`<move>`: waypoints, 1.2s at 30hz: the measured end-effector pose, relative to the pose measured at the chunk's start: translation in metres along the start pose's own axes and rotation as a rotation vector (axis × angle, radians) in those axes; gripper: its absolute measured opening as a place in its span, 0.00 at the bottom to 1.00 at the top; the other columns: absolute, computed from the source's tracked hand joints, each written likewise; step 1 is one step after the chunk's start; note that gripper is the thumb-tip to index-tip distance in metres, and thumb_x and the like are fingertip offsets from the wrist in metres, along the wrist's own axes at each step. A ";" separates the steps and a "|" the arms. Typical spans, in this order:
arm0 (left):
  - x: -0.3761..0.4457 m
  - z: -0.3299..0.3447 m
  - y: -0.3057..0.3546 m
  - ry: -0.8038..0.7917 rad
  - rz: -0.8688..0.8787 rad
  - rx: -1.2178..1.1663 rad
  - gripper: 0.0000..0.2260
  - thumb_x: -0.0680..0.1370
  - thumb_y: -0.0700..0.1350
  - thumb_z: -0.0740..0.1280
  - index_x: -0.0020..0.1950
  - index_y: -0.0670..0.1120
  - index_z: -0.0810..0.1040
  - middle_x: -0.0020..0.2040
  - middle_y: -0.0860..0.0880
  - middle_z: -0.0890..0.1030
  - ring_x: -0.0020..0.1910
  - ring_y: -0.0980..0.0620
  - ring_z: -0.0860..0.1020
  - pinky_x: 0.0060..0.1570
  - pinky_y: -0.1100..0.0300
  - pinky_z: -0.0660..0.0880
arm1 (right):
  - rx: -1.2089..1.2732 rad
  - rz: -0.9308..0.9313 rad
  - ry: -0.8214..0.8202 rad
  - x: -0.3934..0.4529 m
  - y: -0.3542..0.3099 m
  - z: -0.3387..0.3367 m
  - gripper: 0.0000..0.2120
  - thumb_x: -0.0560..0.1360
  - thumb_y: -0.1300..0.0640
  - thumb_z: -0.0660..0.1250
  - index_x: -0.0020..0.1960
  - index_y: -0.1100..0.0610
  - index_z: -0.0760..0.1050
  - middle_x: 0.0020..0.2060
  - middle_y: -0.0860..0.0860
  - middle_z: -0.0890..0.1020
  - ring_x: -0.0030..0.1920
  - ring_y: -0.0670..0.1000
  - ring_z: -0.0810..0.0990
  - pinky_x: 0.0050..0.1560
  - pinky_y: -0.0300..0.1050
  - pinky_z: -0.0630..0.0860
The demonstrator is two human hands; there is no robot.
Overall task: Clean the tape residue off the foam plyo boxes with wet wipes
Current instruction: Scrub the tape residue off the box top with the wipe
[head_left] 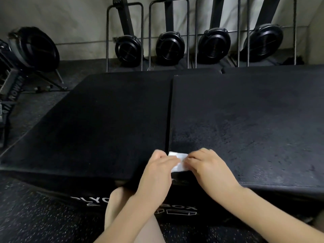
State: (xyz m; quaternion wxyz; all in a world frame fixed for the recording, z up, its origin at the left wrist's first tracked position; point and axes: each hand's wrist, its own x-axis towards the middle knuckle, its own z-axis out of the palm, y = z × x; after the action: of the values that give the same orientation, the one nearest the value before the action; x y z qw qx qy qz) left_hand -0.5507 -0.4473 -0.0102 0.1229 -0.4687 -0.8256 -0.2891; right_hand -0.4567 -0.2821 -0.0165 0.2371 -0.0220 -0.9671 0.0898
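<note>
Two black foam plyo boxes lie side by side in front of me, the left box (98,123) and the right box (245,123), with a narrow gap between them. A folded white wet wipe (178,160) sits at the near end of that gap, on the right box's front edge. My left hand (156,172) pinches the wipe's left side. My right hand (208,167) pinches its right side. The right box's top looks damp and speckled. White lettering shows on the box's front face below my hands.
Several upright rowing machines (168,44) with black flywheels stand against the far wall. Another rower (33,48) lies at the left. Speckled rubber floor (43,216) runs along the near side. My knee (115,204) touches the box front.
</note>
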 end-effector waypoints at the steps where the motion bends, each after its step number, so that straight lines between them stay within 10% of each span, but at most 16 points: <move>1: 0.006 0.002 -0.003 -0.006 -0.080 -0.060 0.11 0.76 0.39 0.60 0.48 0.54 0.76 0.51 0.52 0.72 0.46 0.56 0.69 0.48 0.66 0.69 | 0.014 0.001 0.006 0.008 0.004 0.004 0.11 0.65 0.67 0.78 0.42 0.54 0.84 0.41 0.47 0.82 0.41 0.52 0.79 0.45 0.46 0.75; 21: 0.010 -0.007 -0.001 -0.197 0.075 0.012 0.21 0.72 0.38 0.58 0.58 0.52 0.82 0.47 0.60 0.80 0.46 0.57 0.73 0.54 0.65 0.73 | 0.171 -0.018 -0.017 0.000 0.003 0.000 0.05 0.78 0.58 0.70 0.50 0.54 0.84 0.45 0.46 0.82 0.46 0.49 0.78 0.48 0.43 0.77; 28: 0.089 0.013 -0.019 -0.269 -0.039 0.091 0.33 0.72 0.49 0.40 0.52 0.44 0.84 0.38 0.49 0.77 0.43 0.48 0.71 0.43 0.53 0.73 | 0.119 0.075 -0.014 0.066 0.038 0.017 0.03 0.74 0.61 0.76 0.46 0.55 0.86 0.38 0.50 0.80 0.41 0.54 0.77 0.39 0.46 0.77; 36: 0.058 0.005 -0.013 -0.291 -0.002 0.147 0.24 0.73 0.29 0.64 0.62 0.52 0.81 0.39 0.56 0.72 0.40 0.55 0.67 0.38 0.62 0.72 | 0.153 0.024 -0.078 0.044 0.033 0.005 0.09 0.72 0.68 0.73 0.40 0.54 0.84 0.34 0.48 0.79 0.37 0.51 0.75 0.37 0.48 0.78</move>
State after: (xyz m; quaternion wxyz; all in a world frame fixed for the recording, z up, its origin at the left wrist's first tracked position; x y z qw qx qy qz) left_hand -0.5921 -0.4086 0.0088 0.0358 -0.4945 -0.8541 -0.1571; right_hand -0.4983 -0.2469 -0.0071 0.1994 -0.0120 -0.9655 0.1672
